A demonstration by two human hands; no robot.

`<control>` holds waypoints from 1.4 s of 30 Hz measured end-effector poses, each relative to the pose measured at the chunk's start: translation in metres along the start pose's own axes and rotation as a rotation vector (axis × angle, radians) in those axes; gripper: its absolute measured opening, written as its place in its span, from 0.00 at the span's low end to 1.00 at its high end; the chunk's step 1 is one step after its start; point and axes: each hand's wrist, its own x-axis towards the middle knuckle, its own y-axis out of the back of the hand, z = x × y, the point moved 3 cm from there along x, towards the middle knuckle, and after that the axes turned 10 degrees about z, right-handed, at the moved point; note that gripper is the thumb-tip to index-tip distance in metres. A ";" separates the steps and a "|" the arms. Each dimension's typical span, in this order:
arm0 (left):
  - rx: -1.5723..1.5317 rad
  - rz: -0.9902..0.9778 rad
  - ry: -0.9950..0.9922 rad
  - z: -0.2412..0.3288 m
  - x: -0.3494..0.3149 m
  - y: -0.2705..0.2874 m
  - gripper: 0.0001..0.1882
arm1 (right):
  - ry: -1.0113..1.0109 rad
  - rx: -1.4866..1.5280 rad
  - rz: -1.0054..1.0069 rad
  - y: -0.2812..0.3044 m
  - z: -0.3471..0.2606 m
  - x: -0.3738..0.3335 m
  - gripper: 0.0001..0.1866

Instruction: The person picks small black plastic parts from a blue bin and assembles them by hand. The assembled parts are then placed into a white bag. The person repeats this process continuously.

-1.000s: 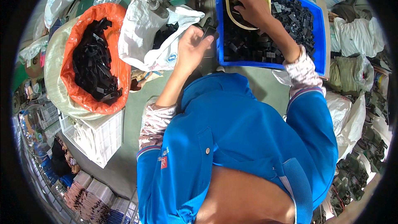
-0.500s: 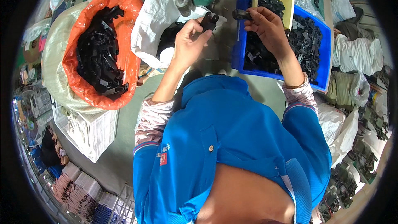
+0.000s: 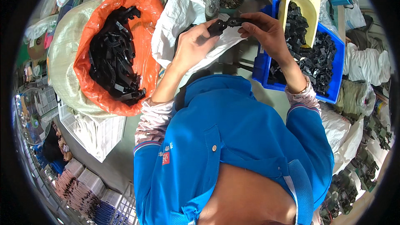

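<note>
Our left hand [image 3: 194, 46] pinches a chunky black plastic piece [image 3: 216, 28] and our right hand [image 3: 268, 33] a slimmer black plastic piece [image 3: 236, 21], their ends seeming to meet over the right edge of the white plastic sack [image 3: 166, 31], so we'd best hold both squarely in line.

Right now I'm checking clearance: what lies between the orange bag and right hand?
In the head view: the white sack, left hand, and black parts being held.

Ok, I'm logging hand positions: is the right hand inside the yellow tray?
No, the right hand is to the left of the yellow tray, holding a small black part near the left hand.
</note>
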 end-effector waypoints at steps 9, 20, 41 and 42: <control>0.104 -0.058 -0.124 -0.007 0.025 0.021 0.21 | 0.022 -0.103 0.013 -0.020 -0.006 0.012 0.13; 0.293 -0.185 -0.294 0.001 0.048 0.040 0.09 | 0.042 -0.033 0.020 -0.048 0.013 0.023 0.15; 0.351 -0.294 -0.639 0.012 0.104 0.044 0.11 | 0.183 -0.086 0.290 -0.059 -0.002 0.027 0.10; 0.372 -0.323 -0.623 0.012 0.108 0.046 0.14 | 0.174 -0.101 0.280 -0.056 0.001 0.031 0.11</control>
